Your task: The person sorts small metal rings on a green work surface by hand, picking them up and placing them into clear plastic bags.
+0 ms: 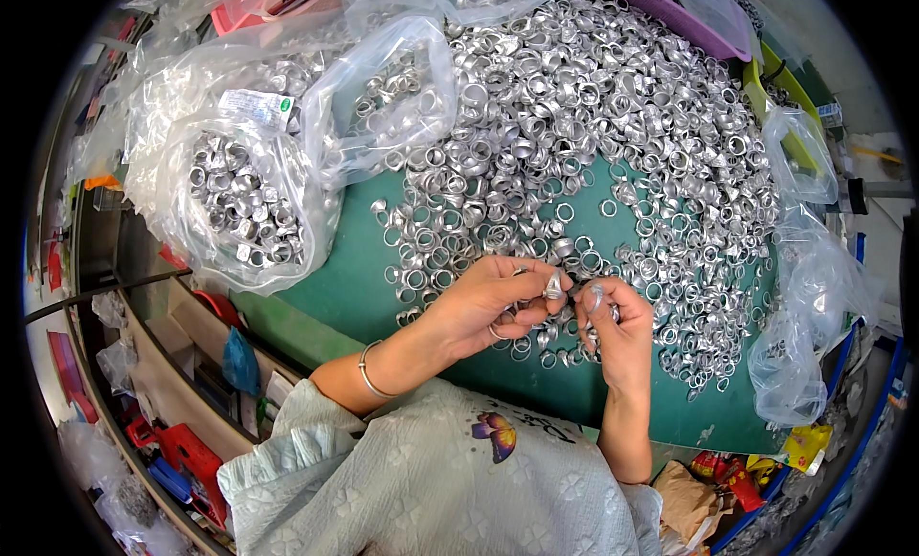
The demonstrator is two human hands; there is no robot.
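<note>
A big heap of silver-coloured metal rings (565, 87) spreads over the green tabletop (369, 226). Just in front of it, my two hands are close together above the near part of the heap. My left hand (493, 302), with a bangle at its wrist, is closed and pinches a ring (553, 288) between thumb and fingers; another ring or two seem tucked in its curled fingers. Beside it my right hand (617, 331) is closed too, thumb against fingertips on a silver ring (595, 296) partly hidden by the thumb. Loose rings lie beneath both hands.
Left of the heap sits a clear plastic bag (321, 221) full of rings, with another open bag (448, 97) behind it. A purple basket (699, 30) and a lime-green basket (790, 82) stand at the far right. Empty-looking plastic bags (795, 365) hang along the right edge. Open drawers (206, 331) are at left.
</note>
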